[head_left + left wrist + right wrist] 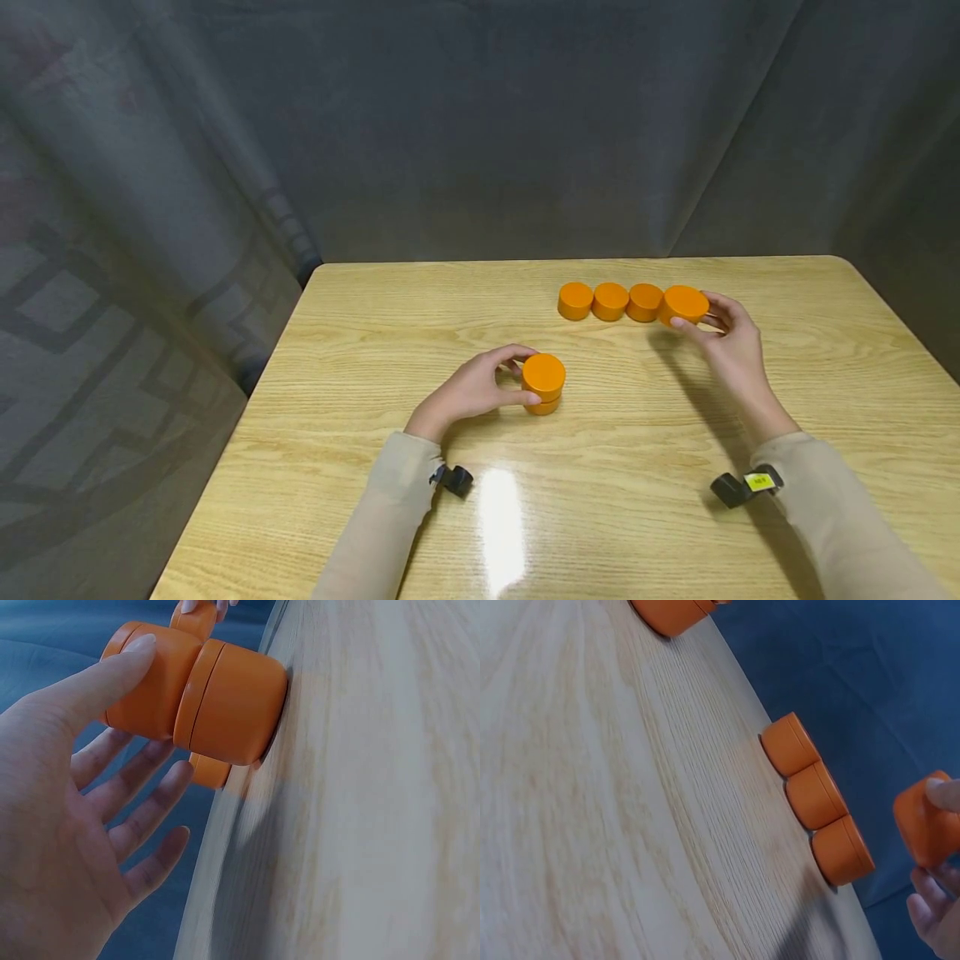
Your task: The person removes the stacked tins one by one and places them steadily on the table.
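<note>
My left hand [474, 387] pinches the upper of two stacked orange round lidded tins [543, 372] between thumb and fingers. Beneath it, the lower tin [238, 705] stands upright on the table, its lid seam showing in the left wrist view. My right hand [737, 348] holds another orange tin [684, 303] by its sides, raised off the table in the right wrist view. Three matching tins stand touching in a row: a left one [575, 302], a middle one [611, 302] and a right one [645, 302]. From the head, the raised tin overlaps the row's right end.
All of this is on a light wooden table [637, 500] with rounded far corners. Dark grey cloth [487, 133] hangs behind its far edge, and more drapes down the left side [135, 333]. Black wrist cameras sit on both sleeves, close over the tabletop.
</note>
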Demonstrator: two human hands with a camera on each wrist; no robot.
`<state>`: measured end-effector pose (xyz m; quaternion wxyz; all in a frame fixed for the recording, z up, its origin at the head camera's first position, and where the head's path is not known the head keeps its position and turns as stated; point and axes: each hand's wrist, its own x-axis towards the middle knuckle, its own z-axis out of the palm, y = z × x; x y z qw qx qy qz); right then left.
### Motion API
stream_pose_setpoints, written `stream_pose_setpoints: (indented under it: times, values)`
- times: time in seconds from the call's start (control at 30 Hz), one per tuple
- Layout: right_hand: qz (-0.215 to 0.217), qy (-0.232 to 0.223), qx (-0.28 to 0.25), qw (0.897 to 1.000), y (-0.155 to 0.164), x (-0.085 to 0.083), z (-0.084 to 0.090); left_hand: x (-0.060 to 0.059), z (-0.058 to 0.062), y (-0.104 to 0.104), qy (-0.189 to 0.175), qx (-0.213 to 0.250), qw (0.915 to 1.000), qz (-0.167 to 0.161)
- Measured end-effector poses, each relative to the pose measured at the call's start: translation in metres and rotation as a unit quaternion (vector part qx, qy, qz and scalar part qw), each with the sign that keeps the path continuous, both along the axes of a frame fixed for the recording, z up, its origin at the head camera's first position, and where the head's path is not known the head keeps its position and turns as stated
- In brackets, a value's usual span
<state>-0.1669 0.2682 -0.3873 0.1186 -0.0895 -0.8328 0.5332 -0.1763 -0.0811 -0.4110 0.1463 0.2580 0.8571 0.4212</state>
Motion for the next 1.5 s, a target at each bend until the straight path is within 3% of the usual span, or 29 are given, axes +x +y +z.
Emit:
stream_pose_setpoints:
  times: [0.53,1.1,1.3,1.5]
  values:
    - [-0.032,-0.019,0.010,0.999,0.009,-0.013,-0.005,0.000,0.000,0.001,-0.001,0.009,1.0000,0.002]
    - [-0.038,-0.045,0.023,0.998,0.020,-0.025,-0.014,0.000,0.000,0.001,0.001,0.004,1.0000,0.001]
    - [-0.036,-0.051,0.002,0.998,0.021,-0.029,-0.016,0.000,0.000,0.001,0.003,0.004,1.0000,-0.001]
    - [-0.032,-0.050,0.021,0.998,0.021,-0.036,-0.019,0.001,0.001,0.001,0.004,0.005,1.0000,-0.002]
